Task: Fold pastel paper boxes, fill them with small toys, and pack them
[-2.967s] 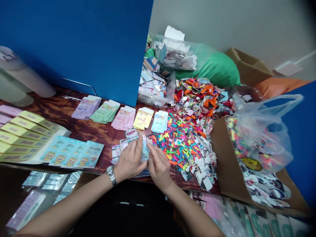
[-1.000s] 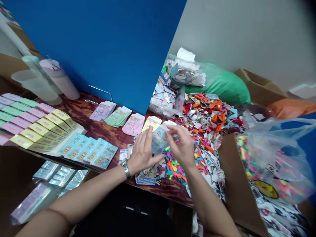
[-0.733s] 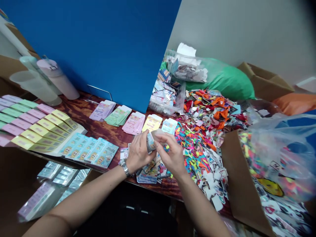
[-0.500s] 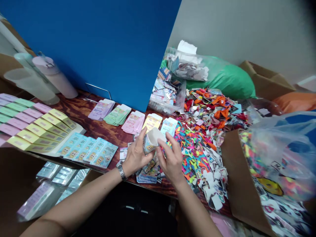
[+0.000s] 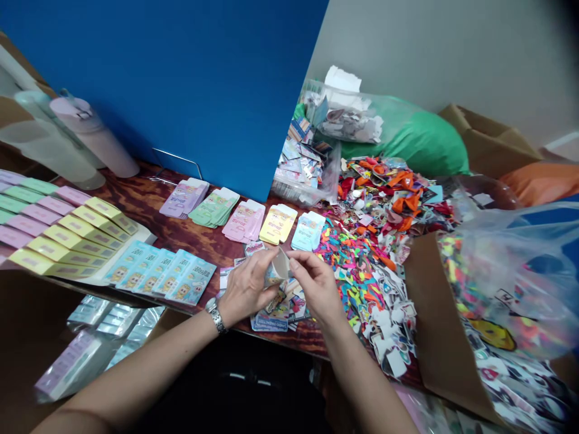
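Observation:
A small printed paper box (image 5: 281,264) is held between my hands, its pale inside showing at an open end. My left hand (image 5: 244,288) wraps around its side, closed on it. At the upper right edge, thumb and fingers of my right hand (image 5: 317,288) pinch the box. Below the hands lie printed cards (image 5: 271,318), partly covered by the fingers. Just beyond are stacks of flat cartons: yellow (image 5: 278,224), light blue (image 5: 308,231), pink (image 5: 244,220), green (image 5: 214,207) and purple (image 5: 184,198).
Filled blue boxes (image 5: 190,280) and rows of yellow boxes (image 5: 75,232) stand at left, near bottles (image 5: 97,138). A heap of small colourful pieces (image 5: 353,265) covers the right side, bordered by a cardboard flap (image 5: 441,319). A blue panel (image 5: 181,78) rises behind.
The box has come slightly lower, toward me, and its opening looks narrower. My right fingers have drawn together at its edge. The yellow carton stack is now more fully visible.

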Motion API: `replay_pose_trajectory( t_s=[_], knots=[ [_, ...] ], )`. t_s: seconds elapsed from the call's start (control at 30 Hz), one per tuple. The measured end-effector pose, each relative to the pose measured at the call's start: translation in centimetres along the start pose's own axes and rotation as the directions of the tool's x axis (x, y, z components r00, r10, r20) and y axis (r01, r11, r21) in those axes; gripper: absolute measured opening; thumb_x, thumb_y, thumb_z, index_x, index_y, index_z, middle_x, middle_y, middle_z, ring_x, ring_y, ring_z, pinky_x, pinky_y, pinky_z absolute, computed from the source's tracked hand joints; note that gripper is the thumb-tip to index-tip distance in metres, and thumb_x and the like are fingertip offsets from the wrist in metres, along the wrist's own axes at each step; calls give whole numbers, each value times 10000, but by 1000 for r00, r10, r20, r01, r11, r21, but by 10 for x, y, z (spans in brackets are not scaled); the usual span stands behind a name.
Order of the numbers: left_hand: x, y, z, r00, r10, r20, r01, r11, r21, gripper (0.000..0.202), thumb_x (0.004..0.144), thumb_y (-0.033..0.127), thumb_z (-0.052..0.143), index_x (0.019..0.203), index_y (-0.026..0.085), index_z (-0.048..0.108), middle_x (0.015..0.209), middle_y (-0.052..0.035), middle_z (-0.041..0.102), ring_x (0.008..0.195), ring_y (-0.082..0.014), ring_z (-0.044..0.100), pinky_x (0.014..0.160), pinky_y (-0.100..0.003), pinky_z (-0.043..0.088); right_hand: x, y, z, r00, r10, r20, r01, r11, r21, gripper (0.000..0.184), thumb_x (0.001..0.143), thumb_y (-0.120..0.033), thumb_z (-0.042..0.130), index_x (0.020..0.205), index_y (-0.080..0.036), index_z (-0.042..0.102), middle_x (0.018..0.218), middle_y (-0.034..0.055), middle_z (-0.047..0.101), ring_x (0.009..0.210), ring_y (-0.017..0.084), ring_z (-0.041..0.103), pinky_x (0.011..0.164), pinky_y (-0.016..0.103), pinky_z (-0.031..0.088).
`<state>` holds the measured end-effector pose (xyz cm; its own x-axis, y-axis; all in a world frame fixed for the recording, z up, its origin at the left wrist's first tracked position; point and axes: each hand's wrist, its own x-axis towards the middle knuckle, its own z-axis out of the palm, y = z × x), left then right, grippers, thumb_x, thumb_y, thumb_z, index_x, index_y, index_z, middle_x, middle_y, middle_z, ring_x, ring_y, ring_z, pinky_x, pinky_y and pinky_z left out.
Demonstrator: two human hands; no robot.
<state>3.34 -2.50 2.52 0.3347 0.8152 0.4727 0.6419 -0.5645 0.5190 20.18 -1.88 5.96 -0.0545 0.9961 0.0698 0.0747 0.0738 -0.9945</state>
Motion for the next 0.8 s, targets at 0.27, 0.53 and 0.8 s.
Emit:
replay_pose_trajectory(
  t_s=[0.27, 0.53, 0.8],
  knots=[
    [3, 8, -1, 992, -84, 90, 71, 988, 141, 909, 831, 312, 584, 1524, 126, 27, 1190, -162, 572, 1002, -282, 623, 755, -365, 549, -5, -20, 2, 979, -199, 33, 196, 897, -395, 160, 869, -195, 609, 979, -221, 722, 956, 46, 702, 898, 176, 667, 778, 296, 555],
    [6, 10, -6, 996, -57, 66, 29, 929, 368, 941, 893, 487, 477, 1498, -5, -50, 995, -144, 560, 865, -266, 591, 662, -348, 523, -33, 4, 24, 928, -373, -5, 317, 796, -516, 439, 971, -142, 428, 1398, -222, 491, 1317, 81, 611, 1204, 198, 589, 1022, 367, 499],
    [4, 12, -8, 992, -22, 123, -34, 900, 434, 941, 880, 465, 476, 1494, -14, -53, 998, -152, 555, 882, -278, 575, 659, -355, 517, -43, 15, 24, 931, -363, -35, 297, 810, -505, 517, 985, -146, 399, 1485, -270, 353, 1394, 55, 551, 1263, 201, 548, 1052, 370, 490]
  ],
)
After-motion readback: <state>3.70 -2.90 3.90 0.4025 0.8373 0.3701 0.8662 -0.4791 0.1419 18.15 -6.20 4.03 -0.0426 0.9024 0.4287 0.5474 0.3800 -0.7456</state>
